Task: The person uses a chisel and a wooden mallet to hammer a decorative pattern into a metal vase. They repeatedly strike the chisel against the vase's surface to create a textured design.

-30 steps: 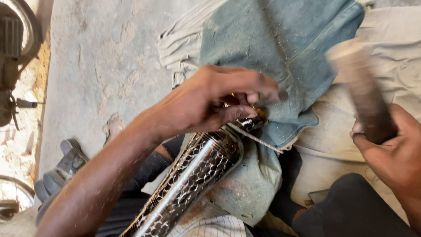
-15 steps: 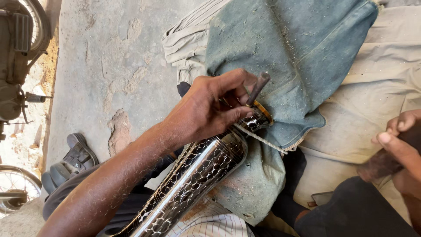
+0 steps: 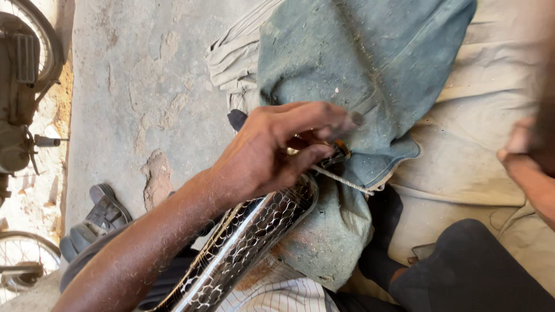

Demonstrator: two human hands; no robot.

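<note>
Left hand worked the chrome pipe.
Fingers pinched a small tool at its tip; right hand blurred, grip unclear.

Bright, even daylight; glare streaks the chrome pipe; right hand blurred at the edge.

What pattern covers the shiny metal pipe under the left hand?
A mesh-like honeycomb pattern on chrome pipe, seen in the head view.
</note>
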